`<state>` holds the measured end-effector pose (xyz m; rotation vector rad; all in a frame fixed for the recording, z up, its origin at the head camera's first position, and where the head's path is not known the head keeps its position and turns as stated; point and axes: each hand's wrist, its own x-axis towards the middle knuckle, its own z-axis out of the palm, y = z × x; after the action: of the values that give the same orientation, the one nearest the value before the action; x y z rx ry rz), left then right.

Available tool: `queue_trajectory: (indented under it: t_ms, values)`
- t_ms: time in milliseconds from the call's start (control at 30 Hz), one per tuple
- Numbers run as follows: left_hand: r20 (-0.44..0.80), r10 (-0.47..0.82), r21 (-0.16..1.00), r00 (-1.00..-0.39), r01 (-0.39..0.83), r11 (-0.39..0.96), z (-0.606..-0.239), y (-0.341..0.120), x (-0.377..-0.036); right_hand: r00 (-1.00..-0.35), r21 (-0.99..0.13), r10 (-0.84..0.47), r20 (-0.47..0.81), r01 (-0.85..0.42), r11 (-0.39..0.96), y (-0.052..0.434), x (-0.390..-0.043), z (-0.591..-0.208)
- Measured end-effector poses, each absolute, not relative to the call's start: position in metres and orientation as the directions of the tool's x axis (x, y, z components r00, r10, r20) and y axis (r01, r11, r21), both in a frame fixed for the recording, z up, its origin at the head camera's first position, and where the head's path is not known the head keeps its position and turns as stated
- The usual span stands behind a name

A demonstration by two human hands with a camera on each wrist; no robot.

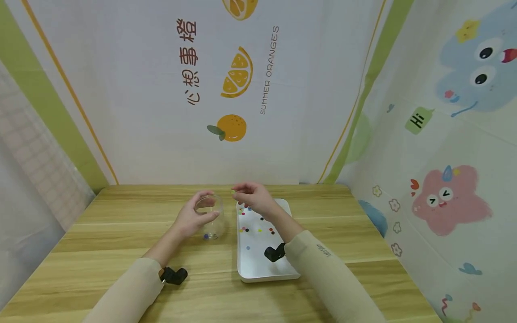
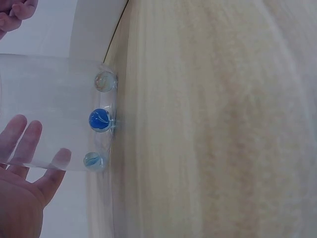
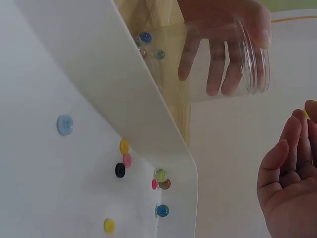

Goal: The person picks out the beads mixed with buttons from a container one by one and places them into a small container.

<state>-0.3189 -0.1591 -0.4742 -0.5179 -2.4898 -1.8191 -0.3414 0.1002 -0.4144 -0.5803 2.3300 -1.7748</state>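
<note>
My left hand (image 1: 191,217) grips a clear jar (image 1: 220,220) that stands upright on the table, with its fingers and thumb around the upper part. Several marbles lie at the jar's bottom, among them a blue marble (image 2: 100,120) and a pale clear one (image 2: 105,81). Above the far end of a white tray (image 1: 254,264), my right hand (image 1: 256,197) pinches a small yellow button (image 3: 306,114) between thumb and fingertips; most of it is hidden. Buttons are scattered in the tray, such as a light blue button (image 3: 65,125) and a black button (image 3: 120,170).
Several marbles, including a blue-green marble (image 3: 162,210), sit at the tray's far end. The tray's raised wall (image 3: 185,161) stands between its contents and the jar. A wooden table (image 1: 101,233) carries everything, with a printed curtain (image 1: 161,134) behind it.
</note>
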Motion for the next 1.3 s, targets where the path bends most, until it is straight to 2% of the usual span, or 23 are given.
queue_trajectory:
  t_ms: [300, 767, 1300]
  values:
    - [0.195, 0.262, 0.926, -0.945, 0.266, 0.269, -0.472, -0.160, -0.316, -0.895, -0.953, -0.430, 0.119, -0.225, 0.204, 0.085, -0.342, -0.414]
    - [0.173, 0.266, 0.937, -0.948, 0.242, 0.253, -0.471, -0.160, -0.316, -0.888, -0.929, -0.447, 0.109, -0.251, 0.273, 0.065, -0.337, -0.409]
    - [0.171, 0.263, 0.936, -0.950, 0.240, 0.258, -0.472, -0.160, -0.317, -0.889, -0.936, -0.449, 0.091, -0.230, 0.265, 0.063, -0.334, -0.407]
